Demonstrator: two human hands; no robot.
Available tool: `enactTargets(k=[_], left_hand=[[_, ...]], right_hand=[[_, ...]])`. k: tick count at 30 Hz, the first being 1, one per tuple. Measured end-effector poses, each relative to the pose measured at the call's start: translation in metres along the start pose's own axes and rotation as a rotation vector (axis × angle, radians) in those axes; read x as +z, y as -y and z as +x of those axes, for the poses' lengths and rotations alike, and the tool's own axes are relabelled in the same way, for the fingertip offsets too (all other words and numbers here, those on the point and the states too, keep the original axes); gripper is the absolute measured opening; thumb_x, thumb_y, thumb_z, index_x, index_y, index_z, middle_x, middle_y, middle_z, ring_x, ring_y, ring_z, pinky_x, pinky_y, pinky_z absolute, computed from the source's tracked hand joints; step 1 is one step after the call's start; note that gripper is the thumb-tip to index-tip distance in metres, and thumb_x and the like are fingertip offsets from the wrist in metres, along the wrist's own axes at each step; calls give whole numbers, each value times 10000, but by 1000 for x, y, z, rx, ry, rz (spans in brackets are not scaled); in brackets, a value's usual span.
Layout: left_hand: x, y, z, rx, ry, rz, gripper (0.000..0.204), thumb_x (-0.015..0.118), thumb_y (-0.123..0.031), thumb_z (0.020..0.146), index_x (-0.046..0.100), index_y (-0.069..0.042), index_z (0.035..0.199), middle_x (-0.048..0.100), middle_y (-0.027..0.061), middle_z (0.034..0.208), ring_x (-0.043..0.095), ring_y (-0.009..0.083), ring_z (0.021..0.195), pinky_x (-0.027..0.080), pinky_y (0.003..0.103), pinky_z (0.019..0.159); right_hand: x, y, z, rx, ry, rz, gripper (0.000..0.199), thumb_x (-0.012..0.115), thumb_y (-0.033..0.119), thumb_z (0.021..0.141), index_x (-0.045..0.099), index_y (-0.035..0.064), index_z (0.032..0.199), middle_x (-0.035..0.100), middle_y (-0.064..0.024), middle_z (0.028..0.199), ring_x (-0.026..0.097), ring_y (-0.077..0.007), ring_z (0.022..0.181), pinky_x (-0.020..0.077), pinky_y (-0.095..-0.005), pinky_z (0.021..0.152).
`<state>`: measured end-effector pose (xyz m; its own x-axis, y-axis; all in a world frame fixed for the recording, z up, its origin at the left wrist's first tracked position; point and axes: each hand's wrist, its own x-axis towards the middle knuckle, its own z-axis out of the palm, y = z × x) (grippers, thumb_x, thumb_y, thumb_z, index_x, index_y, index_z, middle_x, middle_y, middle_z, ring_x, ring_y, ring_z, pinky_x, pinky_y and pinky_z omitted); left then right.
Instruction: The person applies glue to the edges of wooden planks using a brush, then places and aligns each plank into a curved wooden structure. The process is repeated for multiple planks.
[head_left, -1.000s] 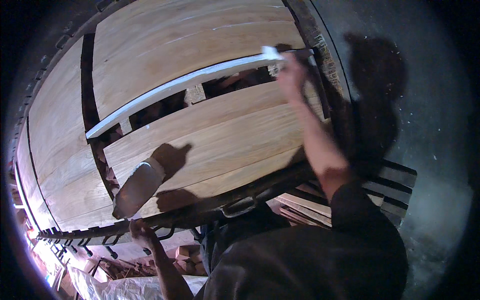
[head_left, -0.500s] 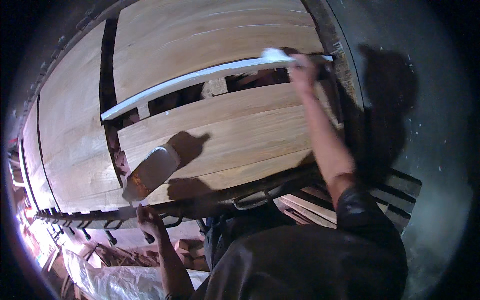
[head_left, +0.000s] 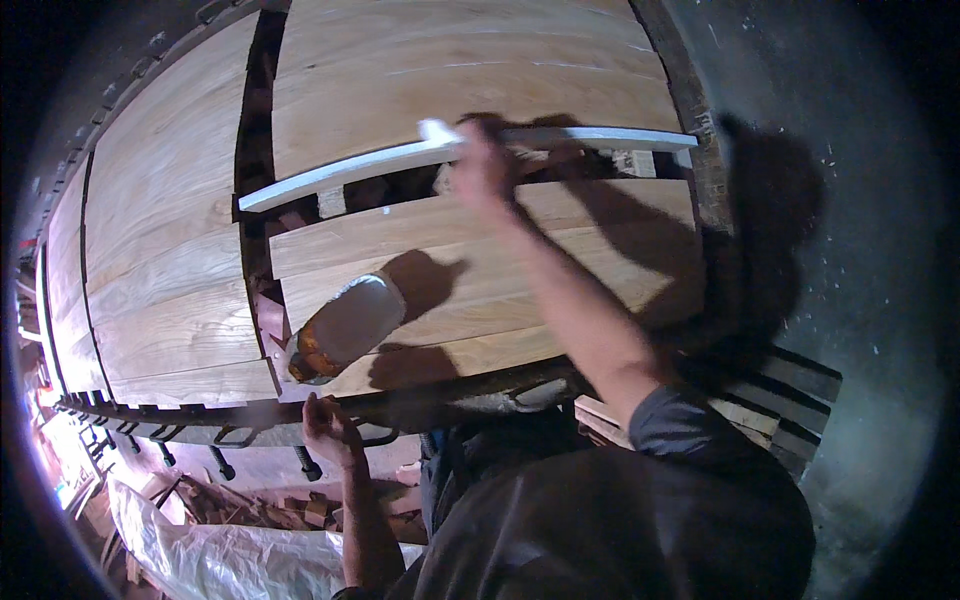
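Observation:
My right hand [head_left: 484,172] is closed around a small white applicator [head_left: 438,132], its exact shape smeared by motion. The applicator meets the top of a long narrow wooden strip [head_left: 330,176] whose upper face is coated white. Near the front edge, my left hand [head_left: 333,432] has its fingers closed at the lower end of a tilted, open-topped plastic container [head_left: 352,322]. Inside the container is pale material, with orange-brown stains toward its lower end. How the fingers grip the container is partly hidden. Its shadow falls on the near wooden panel [head_left: 460,265].
A far panel [head_left: 430,75] and left panels [head_left: 165,230] lie beyond dark gaps. Metal clamps [head_left: 305,462] line the front edge. Below lie wood scraps [head_left: 315,512] and clear plastic sheeting [head_left: 220,560]. Slatted wood [head_left: 790,400] is at right, beside a grey floor [head_left: 870,330].
My right hand has swept left along the white-coated strip with the applicator. The view has shifted slightly. My left hand and the container stay close together near the front edge.

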<state>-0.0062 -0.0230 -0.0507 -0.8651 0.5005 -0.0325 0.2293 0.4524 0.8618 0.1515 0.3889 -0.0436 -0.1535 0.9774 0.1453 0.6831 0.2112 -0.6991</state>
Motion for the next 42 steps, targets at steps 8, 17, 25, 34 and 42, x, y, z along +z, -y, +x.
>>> enactTargets(k=[8,17,25,34,42], left_hand=[[-3,-12,2,-69,-31,-5,237,618,-83,894,624,67,1078,623,54,756,523,99,669,457,234,635],[-11,-23,1,-84,51,-86,231,622,-23,857,627,62,1072,684,111,860,639,154,778,521,284,685],[-20,-28,7,-68,70,-49,272,632,23,804,630,25,1076,672,115,856,666,195,723,526,295,679],[-23,-22,8,19,67,-50,310,648,28,747,619,10,1055,652,147,858,654,309,757,528,376,694],[-28,-21,10,77,47,-20,336,638,31,730,597,-14,1060,620,159,827,616,349,750,508,419,668]], right_hand=[[55,47,-3,-95,-52,124,168,652,30,806,667,70,969,681,-153,898,669,-294,851,521,-388,763],[-165,-139,31,20,-258,-324,202,697,64,797,685,34,996,700,-99,947,675,-206,837,552,-350,724],[-23,20,20,-80,-11,-348,166,673,57,799,657,93,961,685,-158,962,659,-338,935,502,-415,836],[113,153,3,-209,173,-151,149,672,64,773,675,70,923,690,-189,920,657,-371,910,511,-429,793],[199,219,-19,-247,267,61,178,704,82,766,687,59,942,703,-162,930,666,-338,904,505,-412,816]])
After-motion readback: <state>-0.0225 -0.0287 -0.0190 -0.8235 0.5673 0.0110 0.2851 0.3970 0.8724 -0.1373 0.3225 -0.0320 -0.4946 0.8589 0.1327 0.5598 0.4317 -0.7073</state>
